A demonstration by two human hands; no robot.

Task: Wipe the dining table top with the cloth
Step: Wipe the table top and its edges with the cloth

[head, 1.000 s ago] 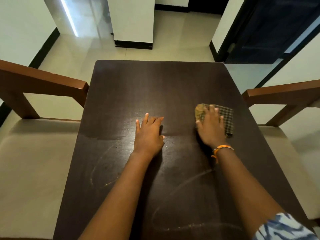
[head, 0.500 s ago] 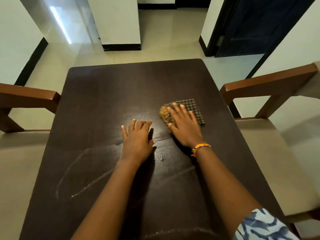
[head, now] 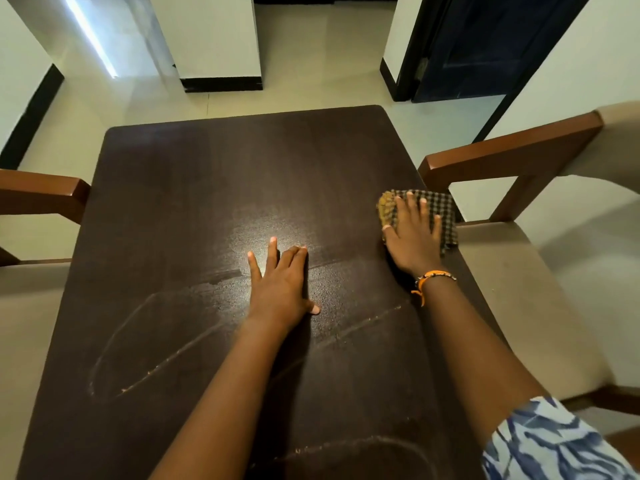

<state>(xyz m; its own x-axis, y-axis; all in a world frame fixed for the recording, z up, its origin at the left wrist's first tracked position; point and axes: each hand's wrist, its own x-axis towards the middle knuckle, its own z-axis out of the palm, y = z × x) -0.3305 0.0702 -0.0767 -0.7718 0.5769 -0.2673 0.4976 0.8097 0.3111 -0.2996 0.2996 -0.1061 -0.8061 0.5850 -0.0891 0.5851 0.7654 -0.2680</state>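
The dark brown dining table top (head: 194, 188) fills the middle of the head view, with pale dust streaks and curved wipe marks on its near half. A folded checked cloth (head: 440, 209) with a yellow corner lies at the table's right edge. My right hand (head: 414, 237) presses flat on the cloth, fingers spread, an orange band on the wrist. My left hand (head: 278, 282) rests flat on the bare table near the centre, fingers apart, holding nothing.
A wooden chair with a beige seat (head: 519, 157) stands tight against the table's right side, its armrest just beyond the cloth. Another chair's armrest (head: 45, 195) is at the left. Tiled floor, a white pillar (head: 214, 39) and a dark doorway (head: 485, 46) lie beyond.
My right hand has slid the cloth from the table's middle to its right edge. My left hand stays flat in about the same spot.
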